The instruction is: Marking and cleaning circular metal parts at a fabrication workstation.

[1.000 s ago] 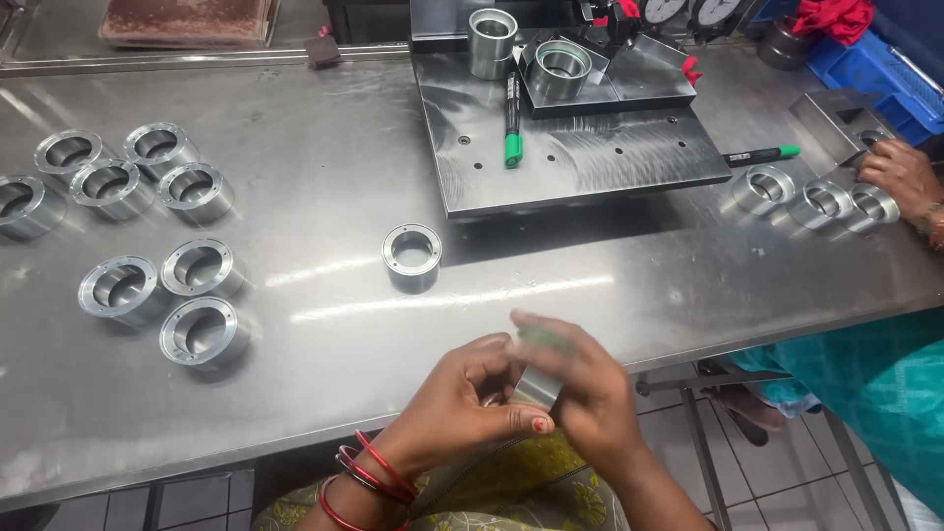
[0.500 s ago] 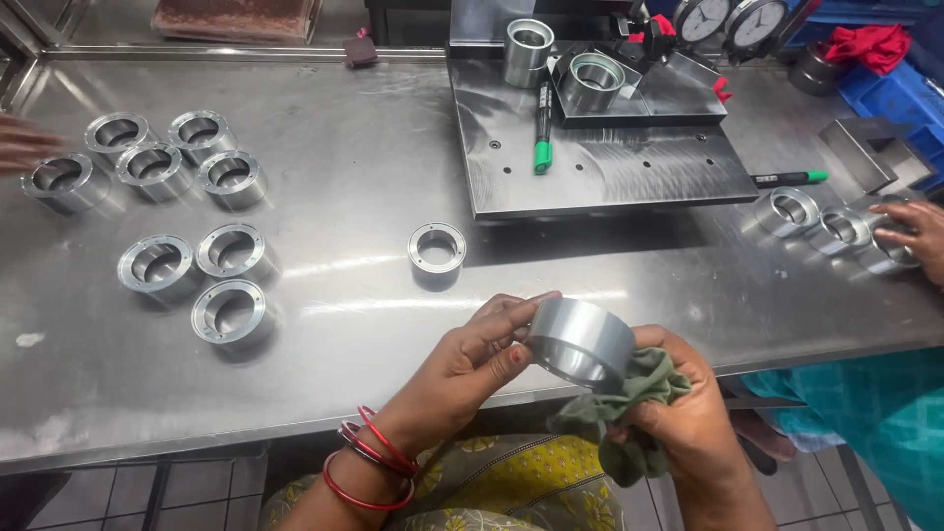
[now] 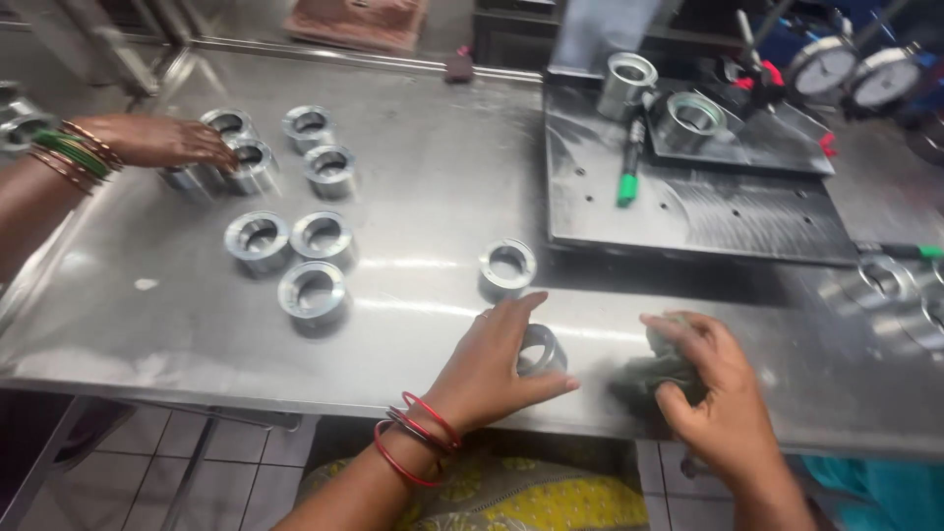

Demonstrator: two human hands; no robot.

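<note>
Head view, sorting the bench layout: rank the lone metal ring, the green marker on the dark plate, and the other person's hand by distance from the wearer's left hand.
1. Lone metal ring, just above the left hand.
2. Green marker, up right.
3. Other person's hand, far left.

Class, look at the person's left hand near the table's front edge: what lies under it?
Under the left hand a metal ring rests on the steel table. Only its right side shows; the palm covers the rest.
</note>
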